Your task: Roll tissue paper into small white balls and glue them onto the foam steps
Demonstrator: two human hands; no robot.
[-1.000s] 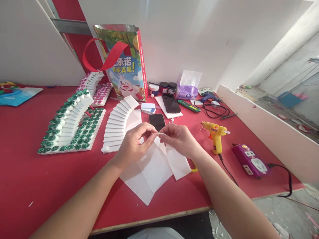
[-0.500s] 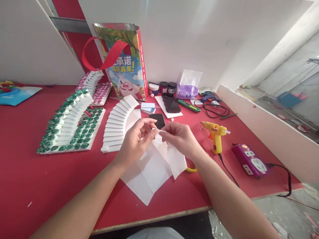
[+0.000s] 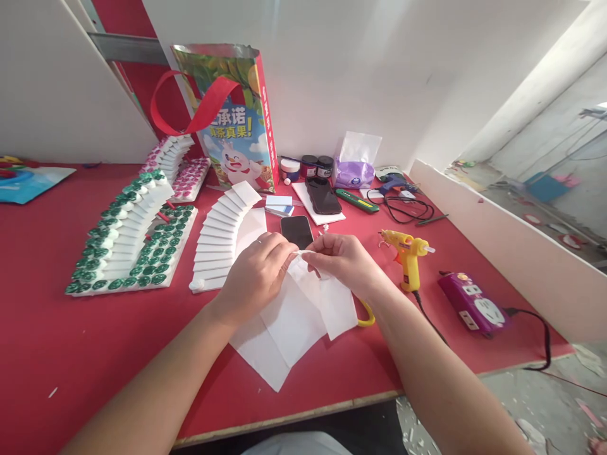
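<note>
Between the hands (image 3: 256,273), pinched along its top, is white tissue (image 3: 337,308).

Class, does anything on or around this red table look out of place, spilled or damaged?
A stray white scrap lies on the red table at front left, oddly apart from the white sheets; pale bits also litter the floor at lower right. Nothing looks spilled or broken.

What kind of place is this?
Probably a small handicraft workspace: the red tabletop bears a yellow hot glue gun, a purple power strip and a white slatted craft piece trimmed with green rosettes.
</note>
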